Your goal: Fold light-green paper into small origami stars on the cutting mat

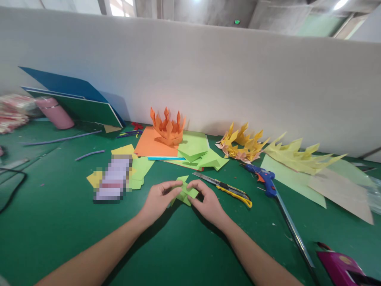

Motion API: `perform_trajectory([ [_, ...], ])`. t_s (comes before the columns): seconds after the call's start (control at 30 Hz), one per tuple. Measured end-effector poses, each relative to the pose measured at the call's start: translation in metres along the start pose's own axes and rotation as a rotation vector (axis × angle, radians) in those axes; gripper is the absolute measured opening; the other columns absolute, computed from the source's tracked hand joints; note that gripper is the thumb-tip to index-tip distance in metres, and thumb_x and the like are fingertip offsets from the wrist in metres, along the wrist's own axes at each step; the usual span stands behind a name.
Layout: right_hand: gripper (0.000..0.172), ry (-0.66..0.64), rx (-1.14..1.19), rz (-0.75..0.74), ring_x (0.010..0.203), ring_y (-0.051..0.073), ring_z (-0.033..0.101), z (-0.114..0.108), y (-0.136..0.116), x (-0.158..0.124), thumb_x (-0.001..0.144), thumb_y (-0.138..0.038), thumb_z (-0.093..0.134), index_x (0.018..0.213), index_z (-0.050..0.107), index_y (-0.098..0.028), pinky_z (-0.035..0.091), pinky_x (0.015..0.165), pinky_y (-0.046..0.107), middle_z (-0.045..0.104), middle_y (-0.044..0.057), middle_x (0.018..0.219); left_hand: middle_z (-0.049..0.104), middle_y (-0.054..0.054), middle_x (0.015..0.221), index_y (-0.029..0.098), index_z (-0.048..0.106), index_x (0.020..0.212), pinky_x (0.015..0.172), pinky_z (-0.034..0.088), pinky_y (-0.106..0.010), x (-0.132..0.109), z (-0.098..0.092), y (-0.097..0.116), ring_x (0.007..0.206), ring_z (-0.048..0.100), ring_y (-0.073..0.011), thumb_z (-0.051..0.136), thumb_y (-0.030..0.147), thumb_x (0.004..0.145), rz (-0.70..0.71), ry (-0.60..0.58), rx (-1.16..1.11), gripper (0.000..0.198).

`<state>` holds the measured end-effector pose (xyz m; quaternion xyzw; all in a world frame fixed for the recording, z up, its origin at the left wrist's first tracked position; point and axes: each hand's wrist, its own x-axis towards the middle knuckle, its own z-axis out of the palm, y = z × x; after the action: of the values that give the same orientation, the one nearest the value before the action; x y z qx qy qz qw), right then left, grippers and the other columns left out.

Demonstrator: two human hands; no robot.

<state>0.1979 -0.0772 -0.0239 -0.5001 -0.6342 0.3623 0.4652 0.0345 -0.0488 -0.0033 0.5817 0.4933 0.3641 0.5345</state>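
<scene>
In the head view, the folded green paper [183, 195] sits directly between the two hands, just above or on the tabletop [184, 254]; which, I cannot tell. Fingers of the left hand [157, 201] pinch its left side, those of the right hand [210, 204] its right, neither hand clearly nearer. Its folds show no clear long axis.

Pinching a folded green paper piece [185, 192] between left hand [160, 200] and right hand [207, 203], over a green table [178, 254]. Got a yellow-and-black box cutter [236, 194] lying just off to the right, then a blue glue gun [269, 183] farther along. Also spotting an orange paper crown [170, 134] behind, parked on an orange sheet [145, 143].
</scene>
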Motion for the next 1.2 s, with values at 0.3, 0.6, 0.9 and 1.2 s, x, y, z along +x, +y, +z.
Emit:
perform_trajectory([
  [0.3, 0.014, 0.026, 0.006, -0.071, 0.084, 0.02, 0.061, 0.004, -0.001, -0.003, 0.072, -0.019, 0.053, 0.082, 0.063, -0.022, 0.046, 0.079, 0.033, 0.067, 0.004, 0.087, 0.074, -0.006, 0.085, 0.016, 0.072, 0.084, 0.07, 0.052, -0.029, 0.001, -0.001, -0.005, 0.078, 0.066, -0.0193, 0.067, 0.035, 0.066, 0.047, 0.064, -0.014, 0.027],
  [0.6, 0.012, 0.086, 0.084, 0.007, 0.072, 0.018, 0.059, 0.004, -0.002, -0.001, 0.074, -0.03, 0.056, 0.075, 0.063, -0.021, 0.046, 0.068, 0.029, 0.065, 0.002, 0.076, 0.073, -0.004, 0.096, 0.021, 0.073, 0.089, 0.09, 0.047, -0.033, 0.0, -0.001, -0.004, 0.097, 0.064, -0.0206, 0.062, 0.028, 0.071, 0.162, -0.004, 0.123, 0.022],
  [0.9, 0.018, 0.197, 0.215, 0.125, 0.062, 0.015, 0.054, 0.008, 0.0, -0.002, 0.066, -0.037, 0.062, 0.07, 0.06, -0.02, 0.044, 0.058, 0.027, 0.062, 0.001, 0.067, 0.072, -0.003, 0.095, 0.025, 0.074, 0.089, 0.086, 0.05, -0.034, -0.003, 0.003, -0.006, 0.092, 0.064, -0.0208, 0.059, 0.02, 0.072, 0.314, 0.013, 0.282, 0.023],
  [1.2, 0.017, 0.271, 0.279, 0.176, 0.056, 0.014, 0.05, 0.013, 0.0, -0.002, 0.063, -0.035, 0.065, 0.067, 0.058, -0.02, 0.041, 0.053, 0.026, 0.059, 0.0, 0.06, 0.073, -0.003, 0.094, 0.026, 0.074, 0.089, 0.085, 0.051, -0.033, -0.004, 0.003, -0.005, 0.09, 0.065, -0.0202, 0.059, 0.017, 0.072, 0.325, -0.009, 0.296, 0.024],
])
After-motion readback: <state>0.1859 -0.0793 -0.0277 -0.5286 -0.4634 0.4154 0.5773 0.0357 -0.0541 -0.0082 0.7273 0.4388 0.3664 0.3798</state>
